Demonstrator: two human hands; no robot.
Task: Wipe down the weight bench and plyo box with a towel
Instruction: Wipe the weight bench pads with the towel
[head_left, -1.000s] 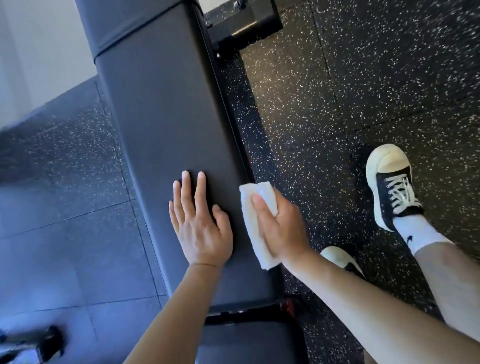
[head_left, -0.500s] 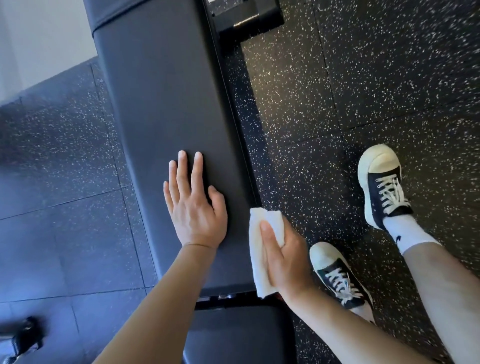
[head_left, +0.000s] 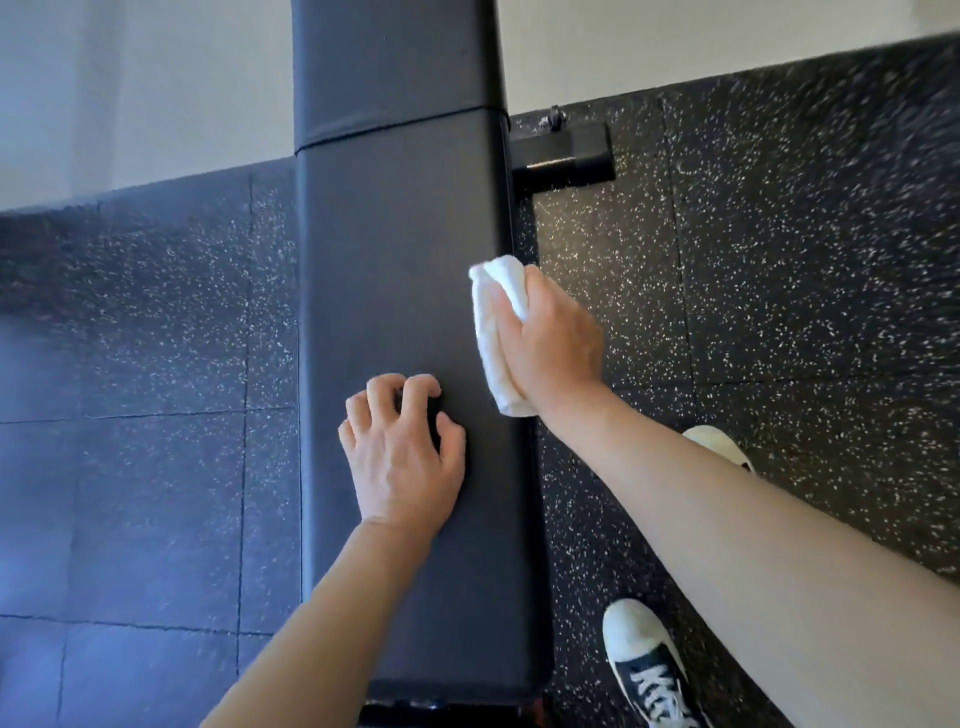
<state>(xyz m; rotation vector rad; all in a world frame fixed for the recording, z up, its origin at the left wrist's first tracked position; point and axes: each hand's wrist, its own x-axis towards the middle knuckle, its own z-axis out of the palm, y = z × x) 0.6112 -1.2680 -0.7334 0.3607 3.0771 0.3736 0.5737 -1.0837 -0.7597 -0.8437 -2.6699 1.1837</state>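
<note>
Nearest the camera, the left hand (head_left: 402, 457) rests on the black pad of the weight bench (head_left: 400, 249) with its fingers curled, holding nothing. Just beyond it the right hand (head_left: 550, 343) has its grip closed round the folded white towel (head_left: 493, 317), pressing it against the pad's right edge. The wipe looks to be partway along the bench, I judge, with the far pad section toward the wall probably left to do. The plyo box is out of view, so its state cannot be told.
</note>
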